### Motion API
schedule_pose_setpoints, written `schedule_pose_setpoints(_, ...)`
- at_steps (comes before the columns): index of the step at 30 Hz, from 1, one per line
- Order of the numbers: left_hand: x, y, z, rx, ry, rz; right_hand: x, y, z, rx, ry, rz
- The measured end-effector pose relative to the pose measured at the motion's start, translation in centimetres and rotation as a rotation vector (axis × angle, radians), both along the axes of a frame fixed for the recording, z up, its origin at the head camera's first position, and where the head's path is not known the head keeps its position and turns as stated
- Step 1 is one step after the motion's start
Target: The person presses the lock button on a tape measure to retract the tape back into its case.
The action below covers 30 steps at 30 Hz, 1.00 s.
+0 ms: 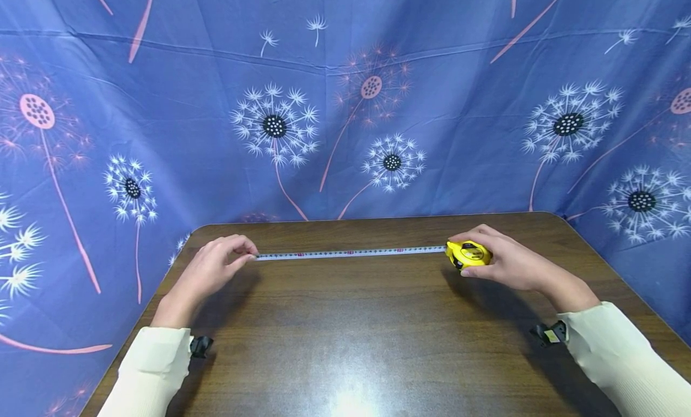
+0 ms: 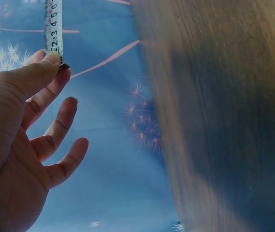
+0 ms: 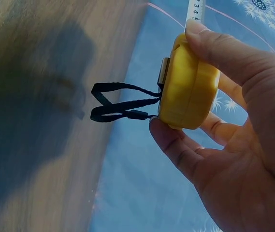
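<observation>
A yellow tape measure [image 1: 468, 254] is gripped in my right hand [image 1: 507, 258], over the right side of the table. Its white metal blade [image 1: 351, 253] runs straight out to the left across the head view. At the far end my left hand [image 1: 213, 267] pinches the blade's tip between thumb and forefinger. The left wrist view shows that end hook [image 2: 64, 66] against the fingertips, with the other fingers spread apart. In the right wrist view the thumb [image 3: 200, 36] lies by the blade's exit, and a black wrist strap [image 3: 123, 104] loops from the case.
The brown wooden table [image 1: 324, 333] lies beneath both hands, which cast shadows on it. Behind and beside it hangs a blue cloth [image 1: 335, 135] printed with dandelions. A black strap piece [image 1: 549, 333] sits at the right cuff, another [image 1: 201, 347] at the left.
</observation>
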<state>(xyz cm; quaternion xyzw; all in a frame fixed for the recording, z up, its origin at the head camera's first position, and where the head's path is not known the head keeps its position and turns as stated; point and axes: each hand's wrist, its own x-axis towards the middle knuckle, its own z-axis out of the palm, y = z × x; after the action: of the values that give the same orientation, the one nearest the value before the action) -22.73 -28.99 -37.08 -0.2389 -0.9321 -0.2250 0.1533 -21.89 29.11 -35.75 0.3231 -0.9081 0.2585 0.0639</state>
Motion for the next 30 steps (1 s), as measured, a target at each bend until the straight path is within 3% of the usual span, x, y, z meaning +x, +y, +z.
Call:
schedule_pose_setpoints(18,-0.1,0.3,-0.1,0.011,0.002,-0.028,-0.2,-0.5,-0.2,0.003,-0.024,0.006)
schedule_pose_setpoints(30,-0.1,0.7,-0.1,0.011,-0.015,-0.036,-0.3,-1.0,-0.5,-0.004,0.009,0.025)
